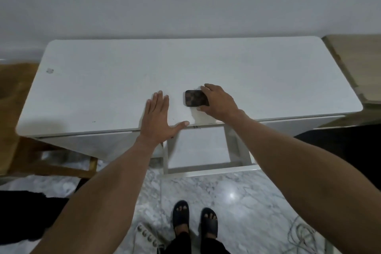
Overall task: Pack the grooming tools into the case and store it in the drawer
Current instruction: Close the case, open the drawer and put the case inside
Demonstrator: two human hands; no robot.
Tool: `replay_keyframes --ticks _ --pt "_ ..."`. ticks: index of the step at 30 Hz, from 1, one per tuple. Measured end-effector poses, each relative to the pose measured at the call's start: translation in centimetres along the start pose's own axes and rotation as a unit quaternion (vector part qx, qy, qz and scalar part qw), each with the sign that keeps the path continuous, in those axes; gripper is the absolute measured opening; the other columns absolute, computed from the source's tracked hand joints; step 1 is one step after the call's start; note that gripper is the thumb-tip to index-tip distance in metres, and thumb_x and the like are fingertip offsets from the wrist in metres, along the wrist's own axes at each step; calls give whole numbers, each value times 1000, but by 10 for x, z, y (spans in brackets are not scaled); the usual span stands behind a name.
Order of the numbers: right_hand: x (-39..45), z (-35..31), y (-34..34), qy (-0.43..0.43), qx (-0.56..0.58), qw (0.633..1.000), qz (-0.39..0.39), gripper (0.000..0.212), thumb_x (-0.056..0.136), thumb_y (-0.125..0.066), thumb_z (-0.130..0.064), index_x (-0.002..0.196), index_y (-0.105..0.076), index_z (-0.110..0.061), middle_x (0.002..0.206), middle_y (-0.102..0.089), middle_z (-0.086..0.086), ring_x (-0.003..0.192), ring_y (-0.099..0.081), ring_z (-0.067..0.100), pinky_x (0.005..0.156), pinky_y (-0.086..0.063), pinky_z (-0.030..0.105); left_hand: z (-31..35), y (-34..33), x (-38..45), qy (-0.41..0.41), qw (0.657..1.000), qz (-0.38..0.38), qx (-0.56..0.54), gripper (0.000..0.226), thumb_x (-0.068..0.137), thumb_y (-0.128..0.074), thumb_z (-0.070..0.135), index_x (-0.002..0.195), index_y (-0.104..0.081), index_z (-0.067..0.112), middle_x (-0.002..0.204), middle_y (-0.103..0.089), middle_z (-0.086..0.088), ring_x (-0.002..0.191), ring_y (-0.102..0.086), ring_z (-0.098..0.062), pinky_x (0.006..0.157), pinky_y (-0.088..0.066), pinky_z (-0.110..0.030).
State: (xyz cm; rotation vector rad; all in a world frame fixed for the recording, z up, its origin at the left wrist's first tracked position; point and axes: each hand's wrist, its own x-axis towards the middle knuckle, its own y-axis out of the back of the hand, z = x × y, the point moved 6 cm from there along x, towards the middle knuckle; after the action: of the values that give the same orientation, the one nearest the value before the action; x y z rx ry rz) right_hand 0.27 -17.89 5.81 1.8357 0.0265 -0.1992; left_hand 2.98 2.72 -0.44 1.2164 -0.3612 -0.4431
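With the left hand (157,117) spread flat on the white table (103,88), the right hand (216,101) curls its fingers round the checkered case (193,98) lying near the front edge and should lift it level into the open drawer (198,150) below.

The right hand (219,102) covers the case's (194,98) right end — drawer (198,148) front partly hidden by that forearm.

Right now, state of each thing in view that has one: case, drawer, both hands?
case: closed, lying flat on the white table, near its front edge.
drawer: pulled open below the table, nothing visible inside.
right hand: fingers around the case's right end, case not lifted.
left hand: open, palm flat on the table, holding nothing.
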Motion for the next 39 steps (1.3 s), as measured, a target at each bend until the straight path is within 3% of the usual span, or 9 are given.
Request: replay_keyframes --ticks 4,8,15,25,32,39 --pt "13 -10 -10 39 -46 998 -9 69 83 -68 -44 141 -44 -16 140 -51 5 126 -48 31 98 -46 43 0 -8 -1 -40 997 32 54 131 77 -22 100 156 -35 -4 167 -25 -24 157 -21 -37 129 -14 -56" --pt "19 -12 -16 33 -60 998 -17 66 84 -67 -43 140 -43 -18 135 -50 7 119 -50 34 90 -49 48 0 -8 0 -46 995 41 76 129 78 -25 99 158 -33 -2 168 -25 -23 158 -21 -37 129 -15 -55" --pt "15 -11 -14 25 -31 997 -62 63 83 -70 -38 136 -46 -16 130 -50 7 118 -45 32 89 -49 50 1 -6 -1 -33 996 30 79 133 75 -20 102 159 -31 -1 169 -24 -21 158 -20 -35 129 -16 -54" --pt "-72 9 -14 43 -31 999 -9 58 82 -69 -42 129 -49 -15 127 -51 6 114 -47 31 79 -51 46 3 -9 -1 -29 995 11 94 134 74 -20 101 161 -24 -1 170 -20 -23 158 -17 -37 129 -13 -54" --pt "-114 24 -38 52 -40 998 -24 64 80 -72 -46 131 -48 -16 130 -52 6 118 -47 29 84 -52 47 5 -6 -1 -26 996 13 87 129 76 -28 96 161 -20 0 170 -16 -22 159 -14 -37 128 -9 -53" --pt "-107 16 -85 47 -54 995 -70 68 80 -72 -45 135 -47 -12 130 -52 8 119 -48 30 83 -54 48 7 -4 -3 -20 996 22 90 133 74 -21 102 162 -19 2 171 -17 -20 159 -14 -35 130 -11 -52"
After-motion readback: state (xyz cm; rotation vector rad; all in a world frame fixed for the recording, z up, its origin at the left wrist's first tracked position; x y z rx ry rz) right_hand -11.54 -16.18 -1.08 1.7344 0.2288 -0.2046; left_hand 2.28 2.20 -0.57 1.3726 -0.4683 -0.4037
